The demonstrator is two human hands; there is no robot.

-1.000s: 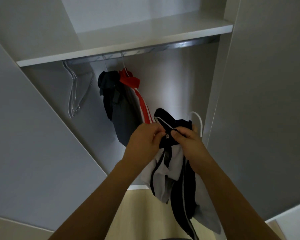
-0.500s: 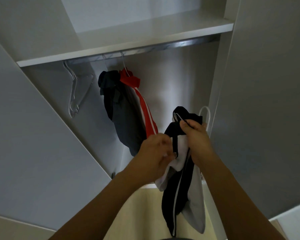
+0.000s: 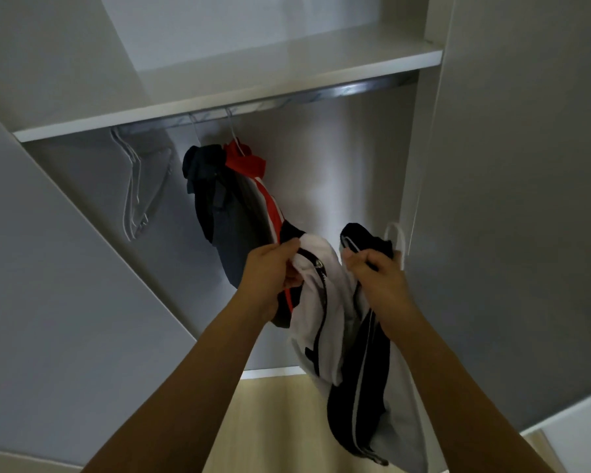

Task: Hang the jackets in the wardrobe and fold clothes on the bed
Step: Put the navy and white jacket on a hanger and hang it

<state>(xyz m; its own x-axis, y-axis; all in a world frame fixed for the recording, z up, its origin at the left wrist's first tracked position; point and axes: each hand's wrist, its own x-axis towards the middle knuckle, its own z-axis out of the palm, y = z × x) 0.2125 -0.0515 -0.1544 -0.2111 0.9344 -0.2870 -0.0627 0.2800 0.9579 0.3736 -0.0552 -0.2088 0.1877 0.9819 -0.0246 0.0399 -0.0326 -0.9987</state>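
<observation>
In front of the open wardrobe, the left hand [image 3: 273, 268] pinches one front edge of the black-and-white jacket [image 3: 342, 336] while the right hand [image 3: 377, 276] clenches its collar and white hanger [image 3: 398, 240], apparently parting it to seat it before hanging

A metal rail [image 3: 342, 92] ran under the white shelf [image 3: 287, 63], well above both hands. From it hung a dark jacket [image 3: 219, 213] and a red-striped jacket [image 3: 253, 179] above the left hand [image 3: 270, 278], with bare hangers [image 3: 137, 192] farther left.
</observation>
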